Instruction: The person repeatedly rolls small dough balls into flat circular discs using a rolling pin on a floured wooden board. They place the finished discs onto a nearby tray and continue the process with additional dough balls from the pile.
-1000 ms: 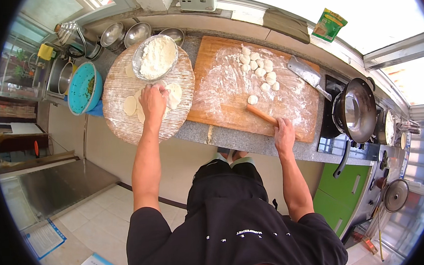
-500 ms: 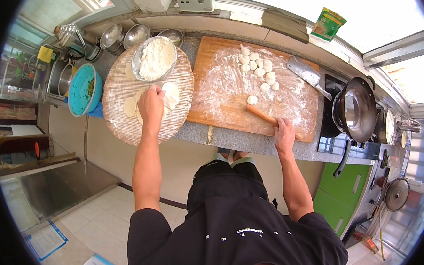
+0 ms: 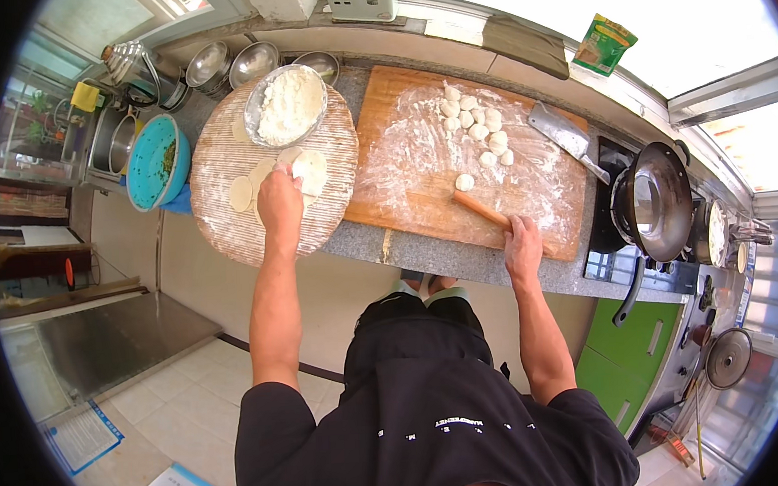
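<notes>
My left hand (image 3: 279, 201) pinches a round dough wrapper (image 3: 311, 169); my right hand (image 3: 523, 245) grips the wooden rolling pin (image 3: 481, 209). About twelve dough balls (image 3: 476, 131) (smooth, white) sit far on the floured board (image 3: 422, 196).

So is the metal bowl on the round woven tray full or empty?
Full, or nearly: the metal bowl on the round tray is heaped with a white filling that reaches close to its rim.

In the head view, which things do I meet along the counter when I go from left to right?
Teal bowl → round mat → left hand → wooden board → right hand → cleaver → wok.
</notes>
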Demonstrator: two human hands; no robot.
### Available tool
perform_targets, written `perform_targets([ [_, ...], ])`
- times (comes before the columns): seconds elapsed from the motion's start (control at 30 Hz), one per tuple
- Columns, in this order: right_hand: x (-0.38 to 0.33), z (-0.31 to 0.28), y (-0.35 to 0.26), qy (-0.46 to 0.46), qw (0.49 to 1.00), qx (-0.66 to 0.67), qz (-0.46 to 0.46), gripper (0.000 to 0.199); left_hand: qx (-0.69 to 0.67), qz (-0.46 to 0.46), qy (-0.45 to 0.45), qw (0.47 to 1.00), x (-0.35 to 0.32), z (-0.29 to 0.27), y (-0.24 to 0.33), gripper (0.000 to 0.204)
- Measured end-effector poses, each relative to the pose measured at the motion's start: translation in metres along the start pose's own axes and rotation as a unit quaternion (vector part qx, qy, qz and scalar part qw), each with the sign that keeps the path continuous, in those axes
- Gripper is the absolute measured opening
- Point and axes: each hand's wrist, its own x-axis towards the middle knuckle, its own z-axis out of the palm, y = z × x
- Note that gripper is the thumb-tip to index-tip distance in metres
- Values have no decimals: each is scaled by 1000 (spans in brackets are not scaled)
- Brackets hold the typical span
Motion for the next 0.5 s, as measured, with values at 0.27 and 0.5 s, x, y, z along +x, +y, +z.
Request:
perform_targets([
  [0.27,1,-2,-2,-2,1000,-1,-1,39,-197,-40,27,979,10,-59,-37,22],
  [0.5,0,2,-1,10,1000,3,-2,40,-10,8,72,997,9,-65,-39,24],
])
